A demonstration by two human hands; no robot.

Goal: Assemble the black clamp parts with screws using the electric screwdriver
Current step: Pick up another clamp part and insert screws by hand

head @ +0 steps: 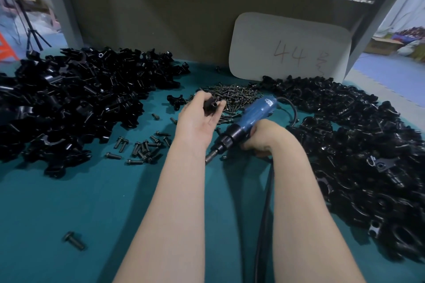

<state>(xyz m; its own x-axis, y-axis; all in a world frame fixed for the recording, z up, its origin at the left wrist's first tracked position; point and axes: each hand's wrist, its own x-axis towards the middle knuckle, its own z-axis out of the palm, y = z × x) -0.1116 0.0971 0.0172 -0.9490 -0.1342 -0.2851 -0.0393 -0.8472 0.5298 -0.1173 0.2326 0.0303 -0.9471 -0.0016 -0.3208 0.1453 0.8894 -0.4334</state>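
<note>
The left hand (pixel 199 119) has its grip clamped on one black clamp part (pixel 210 106), pinched between thumb and fingertips above the middle of the bench (pixel 69 213), at the near edge of the screw heap (pixel 232 95). The part is short and glossy black, with a round hole in the end that faces the camera.

The right hand (pixel 262 139) has its grip wrapped round the single electric screwdriver (pixel 251 119), just right of the left hand. The tool is tilted: its blue body points far and right, and its black collar and metal bit (pixel 210 158) point near and left. The bit tip is either on the green bench or just above it; the view does not settle which. One black cable (pixel 264 213) runs beside the right forearm toward the near edge.

Clamp parts lie in two big piles, the left pile (pixel 76 99) and the right pile (pixel 356 145), each too dense to count. One lone clamp part (pixel 176 101) sits just left of the held one.

Besides the one heap, there are the loose screws (pixel 142 147) scattered left of the left forearm and a single screw (pixel 74 240) near left. One white card (pixel 289 48) marked 44 leans at the far side.
</note>
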